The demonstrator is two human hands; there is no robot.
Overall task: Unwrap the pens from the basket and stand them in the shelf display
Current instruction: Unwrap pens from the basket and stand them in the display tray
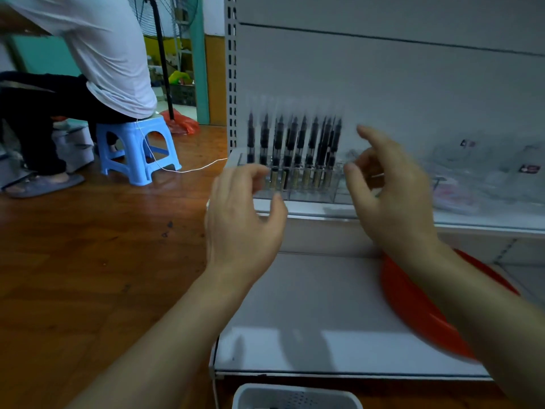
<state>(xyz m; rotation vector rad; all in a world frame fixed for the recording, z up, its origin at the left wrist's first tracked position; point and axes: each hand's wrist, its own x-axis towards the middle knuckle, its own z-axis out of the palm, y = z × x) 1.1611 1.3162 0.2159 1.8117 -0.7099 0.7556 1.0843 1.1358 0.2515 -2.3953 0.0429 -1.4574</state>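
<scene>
Several black pens [295, 149] with clear caps stand upright in a clear compartment display [312, 196] on the white shelf [324, 209]. My left hand [244, 219] hovers in front of the display's left end, fingers loosely curled, holding nothing. My right hand [392, 196] is raised just right of the pens, fingers relaxed and spread, also holding nothing. Both hands are motion-blurred. The rim of a white basket [295, 394] shows at the bottom edge; its contents are hidden.
An orange-red round tray [413, 305] lies on the lower white shelf [309, 314]. Crumpled clear wrappers [486, 172] pile on the upper shelf to the right. A person [88, 63] sits on a blue stool [138, 149] on the wooden floor at left, with a white cable nearby.
</scene>
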